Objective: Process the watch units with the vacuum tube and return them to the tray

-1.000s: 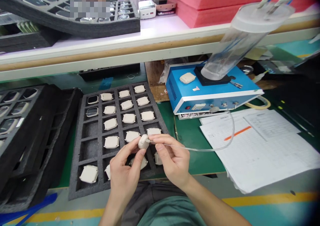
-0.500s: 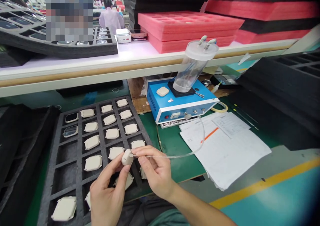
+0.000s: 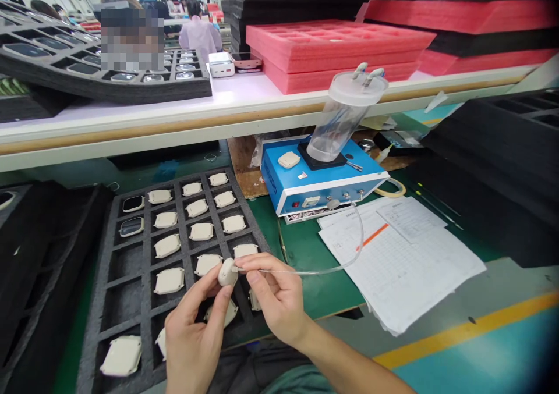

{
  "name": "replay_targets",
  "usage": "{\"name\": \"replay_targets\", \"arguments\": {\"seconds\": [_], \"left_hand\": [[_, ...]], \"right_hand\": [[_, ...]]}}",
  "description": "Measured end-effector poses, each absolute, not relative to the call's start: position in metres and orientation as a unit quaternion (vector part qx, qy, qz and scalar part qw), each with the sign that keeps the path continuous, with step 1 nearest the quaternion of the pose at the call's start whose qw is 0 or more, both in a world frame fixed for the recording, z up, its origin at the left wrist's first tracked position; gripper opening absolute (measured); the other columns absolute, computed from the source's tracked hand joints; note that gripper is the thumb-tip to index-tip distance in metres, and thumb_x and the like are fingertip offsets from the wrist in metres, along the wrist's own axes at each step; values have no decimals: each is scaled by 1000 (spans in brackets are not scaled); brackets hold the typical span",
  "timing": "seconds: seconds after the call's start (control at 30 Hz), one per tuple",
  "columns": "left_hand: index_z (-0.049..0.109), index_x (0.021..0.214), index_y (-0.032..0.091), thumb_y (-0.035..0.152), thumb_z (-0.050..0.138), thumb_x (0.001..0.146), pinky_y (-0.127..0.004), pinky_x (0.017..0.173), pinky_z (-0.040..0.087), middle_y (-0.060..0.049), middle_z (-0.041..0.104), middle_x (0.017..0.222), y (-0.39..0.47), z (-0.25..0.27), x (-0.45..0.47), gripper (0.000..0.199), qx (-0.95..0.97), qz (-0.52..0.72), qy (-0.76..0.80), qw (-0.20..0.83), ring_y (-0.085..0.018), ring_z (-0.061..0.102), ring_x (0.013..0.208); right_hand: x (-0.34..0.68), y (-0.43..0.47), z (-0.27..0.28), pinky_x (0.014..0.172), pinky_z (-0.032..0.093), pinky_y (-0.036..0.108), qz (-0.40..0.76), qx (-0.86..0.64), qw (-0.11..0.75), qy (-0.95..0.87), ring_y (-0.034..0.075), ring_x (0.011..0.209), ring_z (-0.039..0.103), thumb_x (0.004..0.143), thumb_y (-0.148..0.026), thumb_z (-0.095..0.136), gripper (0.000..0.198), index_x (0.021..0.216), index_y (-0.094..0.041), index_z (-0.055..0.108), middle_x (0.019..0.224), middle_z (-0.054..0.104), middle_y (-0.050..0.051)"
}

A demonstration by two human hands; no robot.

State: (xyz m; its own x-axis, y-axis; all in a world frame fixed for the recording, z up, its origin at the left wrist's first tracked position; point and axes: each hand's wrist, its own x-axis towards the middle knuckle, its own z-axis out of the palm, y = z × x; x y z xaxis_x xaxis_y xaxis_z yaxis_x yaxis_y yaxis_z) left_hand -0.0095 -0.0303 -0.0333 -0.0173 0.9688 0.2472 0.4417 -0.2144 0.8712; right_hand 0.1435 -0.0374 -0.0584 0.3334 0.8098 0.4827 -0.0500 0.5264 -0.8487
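Note:
Between the thumb and fingers of my left hand (image 3: 196,327) is a cream watch case (image 3: 227,273), turned on its edge. My right hand (image 3: 282,301) pinches a thin clear tube (image 3: 323,272), its end meeting the side of the case; the exact contact is too small to make out. From there the tube curves back to the front of a blue box-shaped machine (image 3: 275,190). Below and left of my hands lies a black foam tray (image 3: 144,301) with several cream cases in its compartments, two with dark screens showing. My hands partly cover its near right side.
A clear cylinder (image 3: 334,123) stands on the machine beside another cream case (image 3: 289,160). Papers (image 3: 406,266) lie to the right. Black foam stacks flank both sides. Red foam trays (image 3: 332,50) rest on the shelf (image 3: 236,100) above; people sit beyond it.
The whole view has shifted slightly, so things appear a little farther right. Both hands keep the same hold on the watch case and the tube.

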Motion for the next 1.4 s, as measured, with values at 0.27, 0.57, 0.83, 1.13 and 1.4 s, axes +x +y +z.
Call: {"name": "replay_targets", "arguments": {"seconds": [0.27,0.57,0.83,1.13,1.4], "left_hand": [[83,114,21,33,77,89,-23,81,66,-5,85,108,-33,-29,-8,28,645,446,544,298,-20,83,90],[83,112,21,28,76,90,-24,83,65,-4,85,106,-33,-25,-6,25,651,448,533,301,-19,82,88],[83,113,21,30,76,90,-23,83,65,-5,85,105,-33,-24,-7,26,648,445,537,306,-19,82,88],[84,113,22,48,77,86,-21,69,66,-6,85,106,-29,-33,-10,38,645,435,571,262,-23,84,86],[84,116,25,56,76,87,-17,68,64,-4,84,112,-23,-41,-18,43,662,414,573,251,-22,84,87]], "right_hand": [[144,-40,-59,89,66,30,302,-388,718,-493,18,98,79,100,-12,63,22,106,-25,80,104,82,6],[144,-41,-62,89,65,27,312,-397,711,-490,17,98,78,101,-13,63,23,108,-26,80,104,82,5],[143,-41,-62,86,66,29,312,-394,715,-486,19,97,78,102,-16,63,21,107,-27,81,103,82,6],[143,-35,-60,87,65,34,313,-395,712,-489,21,98,78,102,-19,62,19,105,-25,80,102,82,9],[142,-31,-59,84,66,34,306,-398,714,-488,22,95,79,102,-27,62,18,103,-22,80,100,83,11]]}}
